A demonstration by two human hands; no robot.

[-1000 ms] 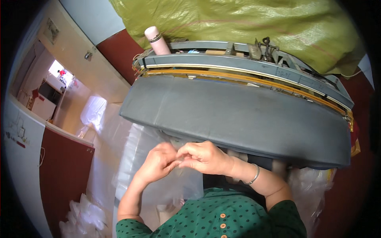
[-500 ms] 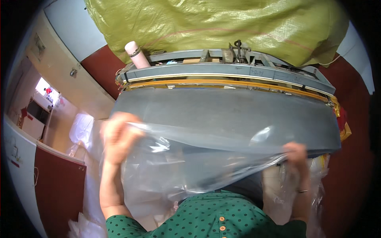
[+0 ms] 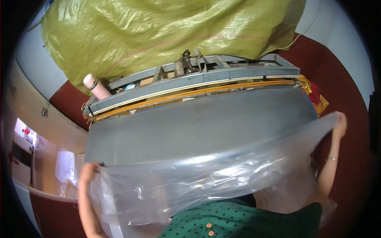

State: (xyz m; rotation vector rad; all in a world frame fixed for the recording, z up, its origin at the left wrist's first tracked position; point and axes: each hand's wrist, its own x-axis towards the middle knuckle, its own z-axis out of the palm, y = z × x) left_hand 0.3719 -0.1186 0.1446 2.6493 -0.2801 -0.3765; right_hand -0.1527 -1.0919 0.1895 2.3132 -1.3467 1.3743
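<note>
since half a second ago the hands have gone farther apart, and the clear, thin, glossy plastic sheet (image 3: 190, 182) has opened from a narrow, slanting fold into a broad span between them. at its left end, the left grip (image 3: 90, 171) seems to pinch the upper corner, fingers together, though blur hides the fingertips; it is just beside the near left corner of the long, grey, smooth-topped table (image 3: 198, 129). between the grips the sheet hangs along the table's near edge, its lower part falling toward the green, black-dotted cloth shirt (image 3: 226, 220). at its right end, the right grip (image 3: 340, 125) pinches the other upper corner, raised higher than the left one and out past the table's right end.

going left to right, the risks, as i judge them: the left corner could slip from a pinch that takes so little film; the middle, creased and slack, could fold over or cling to the shirt through static; the right corner could stretch or tear if the grips pull harder, as the film there narrows to a taut point.

the sheet's long axis runs from the left grip to the right grip, roughly along the table's length, climbing toward the right.
</note>
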